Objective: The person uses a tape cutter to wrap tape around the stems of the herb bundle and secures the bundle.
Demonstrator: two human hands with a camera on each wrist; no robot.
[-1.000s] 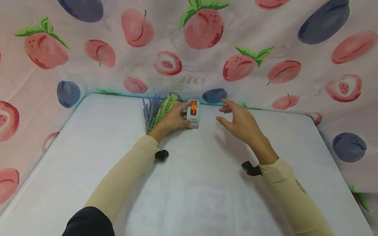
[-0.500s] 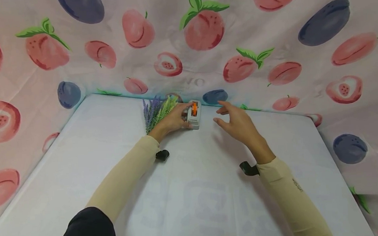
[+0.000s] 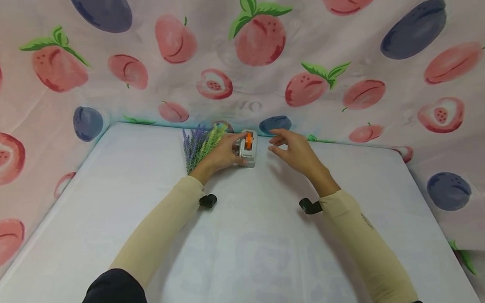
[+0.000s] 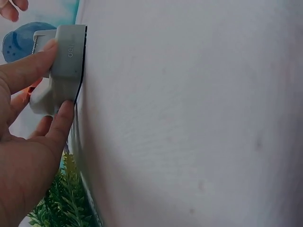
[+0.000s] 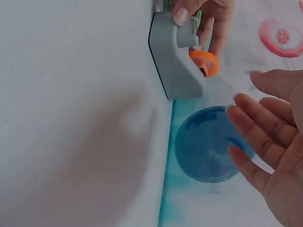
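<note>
A grey tape dispenser [image 3: 248, 156] with an orange core [image 5: 205, 62] stands near the back edge of the white table. My left hand [image 3: 222, 153] grips it from the left side; in the left wrist view the thumb lies on its near end [image 4: 70, 59] and other fingers reach round its body. To the right of the dispenser my right hand [image 3: 297, 152] hovers above the table, touching nothing. Its fingers [image 5: 258, 125] are loosely bent and apart, pointing toward the dispenser.
Purple and yellow-green artificial flower sprigs [image 3: 198, 144] lie left of the dispenser, partly behind my left hand. A fruit-patterned cloth [image 3: 239, 83] hangs behind and beside the white table [image 3: 247, 242]. Black wrist camera pieces [image 3: 208, 201] stick out from both forearms.
My right hand has moved left, closer to the tape dispenser. The left hand and the dispenser have stayed almost in place.
</note>
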